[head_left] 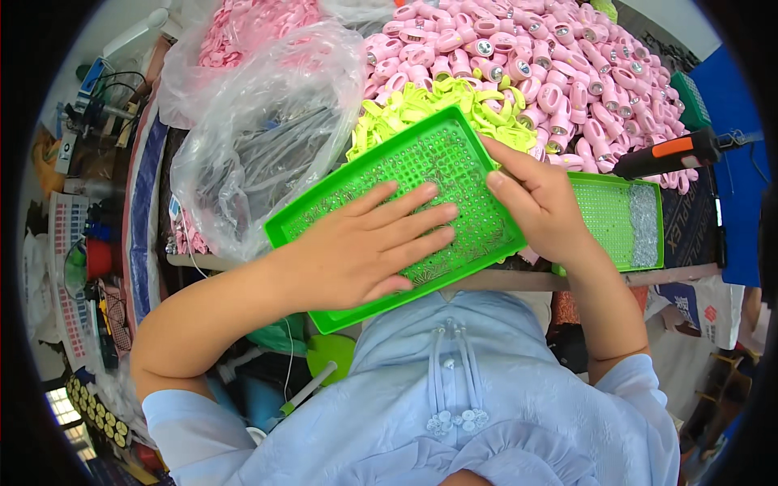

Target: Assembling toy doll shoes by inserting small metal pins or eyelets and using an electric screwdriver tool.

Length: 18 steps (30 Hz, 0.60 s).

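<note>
Green tray part-hidden under left hand, fingers spread; right hand's fingers pinch it.

Lettering marks the dark board right of the right hand; blue-and-red print marks a white bag below.

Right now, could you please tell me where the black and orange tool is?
In the head view, the black and orange tool is right of the right hand, just above the unheld green tray.
</note>
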Motion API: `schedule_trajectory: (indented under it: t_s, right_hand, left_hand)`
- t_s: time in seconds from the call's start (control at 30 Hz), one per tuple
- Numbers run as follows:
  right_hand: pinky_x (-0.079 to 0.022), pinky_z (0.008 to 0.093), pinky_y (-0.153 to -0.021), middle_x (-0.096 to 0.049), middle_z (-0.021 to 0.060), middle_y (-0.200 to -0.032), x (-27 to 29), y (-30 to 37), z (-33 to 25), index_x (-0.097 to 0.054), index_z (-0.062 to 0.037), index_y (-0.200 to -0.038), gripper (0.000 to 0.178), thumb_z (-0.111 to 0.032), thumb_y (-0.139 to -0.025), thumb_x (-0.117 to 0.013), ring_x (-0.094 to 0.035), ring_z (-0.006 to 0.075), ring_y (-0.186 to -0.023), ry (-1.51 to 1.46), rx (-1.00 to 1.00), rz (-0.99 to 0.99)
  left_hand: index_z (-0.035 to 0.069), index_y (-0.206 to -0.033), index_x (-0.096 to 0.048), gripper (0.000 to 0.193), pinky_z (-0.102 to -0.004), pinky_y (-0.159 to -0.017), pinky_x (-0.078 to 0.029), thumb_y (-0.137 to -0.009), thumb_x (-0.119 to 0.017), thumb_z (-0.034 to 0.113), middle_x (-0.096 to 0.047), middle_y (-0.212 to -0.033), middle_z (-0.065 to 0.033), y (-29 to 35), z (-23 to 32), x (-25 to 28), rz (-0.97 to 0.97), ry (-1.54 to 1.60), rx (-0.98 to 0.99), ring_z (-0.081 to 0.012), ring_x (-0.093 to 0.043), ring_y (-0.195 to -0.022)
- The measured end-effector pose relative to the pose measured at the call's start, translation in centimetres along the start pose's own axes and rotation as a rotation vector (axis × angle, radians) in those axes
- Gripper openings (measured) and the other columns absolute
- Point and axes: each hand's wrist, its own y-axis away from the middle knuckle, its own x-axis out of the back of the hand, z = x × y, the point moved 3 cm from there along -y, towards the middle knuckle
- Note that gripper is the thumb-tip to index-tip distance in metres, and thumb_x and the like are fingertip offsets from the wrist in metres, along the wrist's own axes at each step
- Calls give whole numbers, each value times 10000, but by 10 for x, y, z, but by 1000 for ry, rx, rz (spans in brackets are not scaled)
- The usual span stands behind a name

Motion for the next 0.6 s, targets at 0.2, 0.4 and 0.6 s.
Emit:
schedule_trajectory:
  t_s: [0.2,0.4,0.6]
  right_hand:
    - [-511,292,-720,-708,145,-977,-19,-5,-9,-558,32,-1365,417,-112,-974,-582,-624,120,-801,-54,42,-18]
    - [-506,254,-796,-720,118,-1012,3,-3,1,-559,38,-1364,417,-110,-975,-575,-617,88,-870,-95,-51,9]
    - [-487,244,-860,-692,68,-1126,27,-1,12,-566,44,-1362,412,-95,-974,-582,-603,77,-960,-20,-105,99]
  left_hand:
    - [108,-1537,-352,729,-568,-1198,-192,-954,-488,523,-256,-1633,-143,-16,-8,3,132,-43,141,-371,-229,-1509]
    - [160,-1504,-416,627,-515,-1194,-270,-930,-595,337,-322,-1618,-37,-3,-3,10,-27,6,-67,-305,-273,-1499]
    - [121,-1500,-413,605,-524,-1179,-290,-951,-565,325,-337,-1606,-83,48,-8,13,-208,71,-4,-322,-305,-1483]
